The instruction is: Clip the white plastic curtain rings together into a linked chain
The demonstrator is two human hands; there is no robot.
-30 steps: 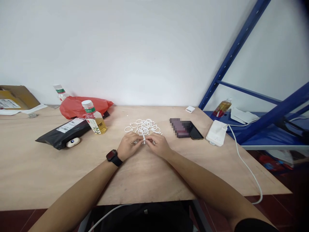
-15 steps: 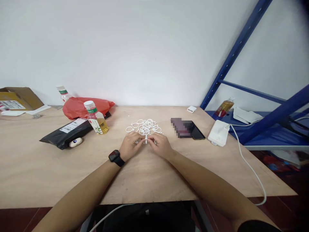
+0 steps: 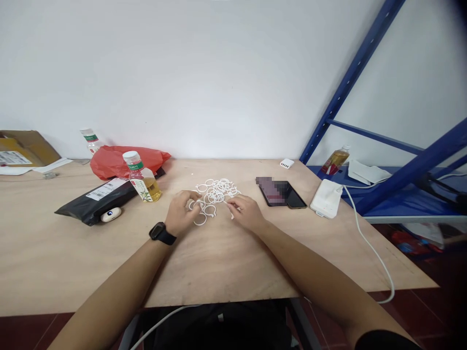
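Note:
A heap of several white plastic rings (image 3: 216,188) lies on the wooden table (image 3: 226,257), just beyond my hands. My left hand (image 3: 181,212), with a black watch (image 3: 161,233) on the wrist, pinches a short chain of linked white rings (image 3: 203,213) that hangs down to the table. My right hand (image 3: 246,212) rests at the heap's near right edge with its fingers curled in a pinch; what it holds is too small to make out. The two hands are a little apart.
On the left stand a drink bottle (image 3: 142,181), a red bag (image 3: 120,159), a black parcel (image 3: 95,198) and a small white case (image 3: 110,214). Right of the rings lie two phones (image 3: 280,192), a white charger (image 3: 326,199) with its cable (image 3: 372,248), and blue shelving (image 3: 397,180).
My hands were together over one small white piece; now they have drawn apart, the left moving left with a chain of rings, the right staying by the heap.

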